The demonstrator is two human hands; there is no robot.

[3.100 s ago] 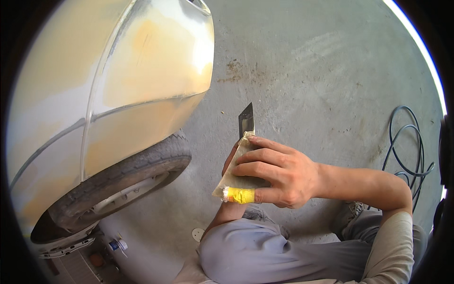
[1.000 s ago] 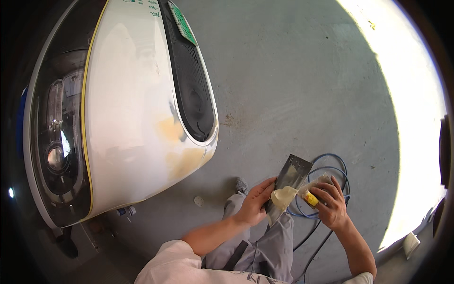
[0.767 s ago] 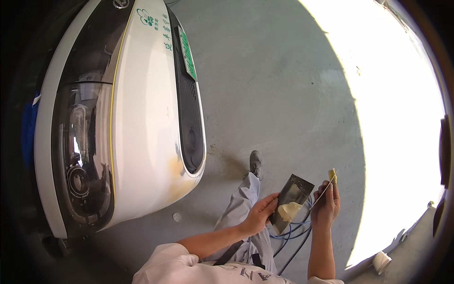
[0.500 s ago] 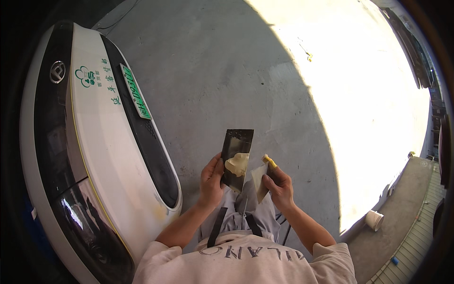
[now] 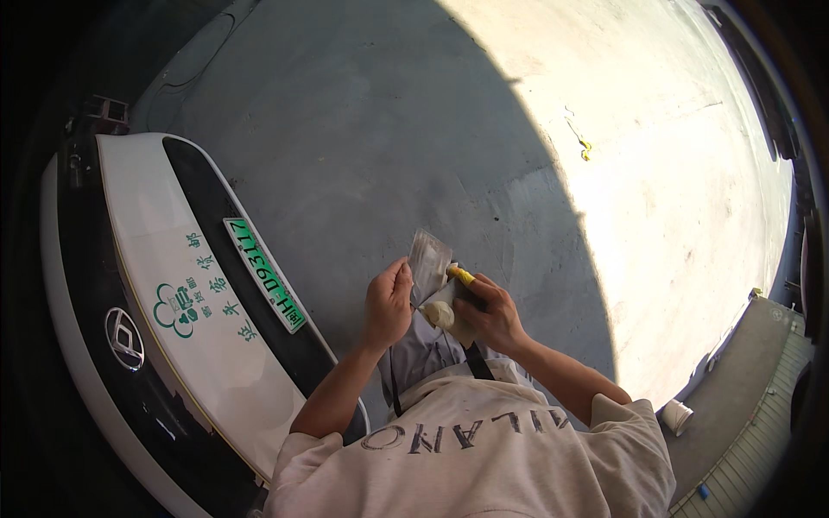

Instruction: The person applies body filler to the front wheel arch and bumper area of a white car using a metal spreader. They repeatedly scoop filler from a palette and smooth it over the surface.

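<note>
My left hand [image 5: 389, 305] grips a flat rectangular plate [image 5: 429, 262] by its left edge, thumb on its face. The plate is tilted, its face greyish and smeared. My right hand [image 5: 492, 315] is closed on a thin putty spreader [image 5: 464, 328], right against the plate's lower right part. A lump of cream putty [image 5: 440, 314] sits where the two tools meet, seemingly on the spreader. Something yellow [image 5: 463, 274], apparently a wrap round my right index finger, shows by the plate's edge. Both tools are in front of my lap.
A white vehicle [image 5: 203, 302] with a black trim band and a green plate stands close on my left. Grey floor [image 5: 414, 129] stretches ahead, sunlit on the right. A white bucket [image 5: 678, 417] lies near a raised ledge [image 5: 734, 406] at the right.
The spreader has come left against the plate, and the putty lump has moved off the plate's middle. The plate has tilted. My view has turned, so the vehicle appears lower.
</note>
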